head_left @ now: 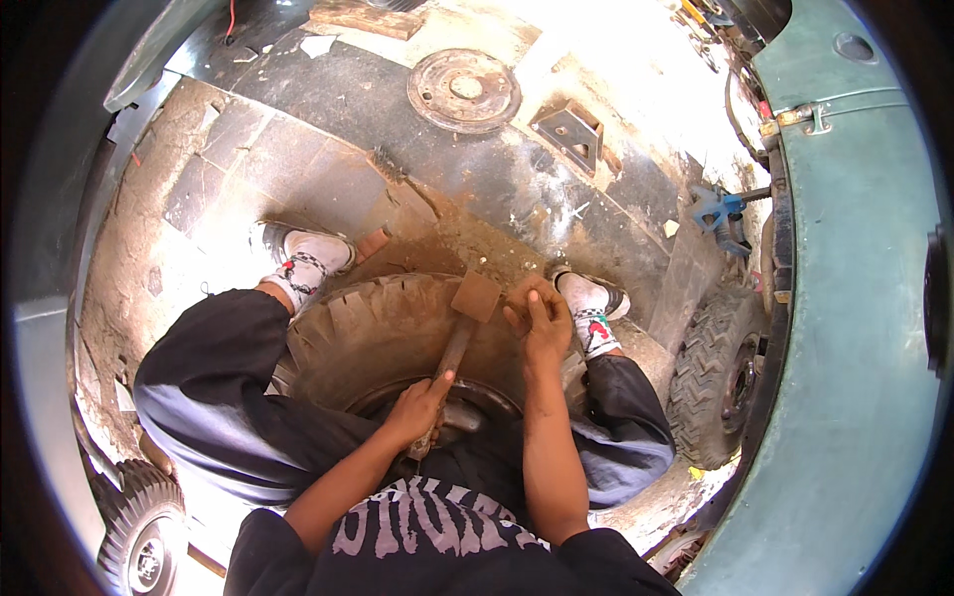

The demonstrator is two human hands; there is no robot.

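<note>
My left hand [415, 412] is wrapped round the handle of a hammer [453, 350]. Its blocky, rust-brown head [476, 296] points away from me, above a large worn tire [343, 333] lying between my legs. Just right of the hammer head, my right hand [543, 323] is raised over the tire's far edge. Its fingers are bent and apart, and I see nothing held in them. Part of the tire's dark wheel rim [492, 397] shows below the hammer; my hands and clothes hide the rest.
Beyond my feet lie a wire brush [402, 181], a reddish block [373, 243], a round steel wheel disc [464, 89], a triangular metal bracket [569, 136] and a wooden plank [366, 17]. A green vehicle body [855, 298] with a treaded tire [717, 382] stands right; another wheel [149, 541] is lower left.
</note>
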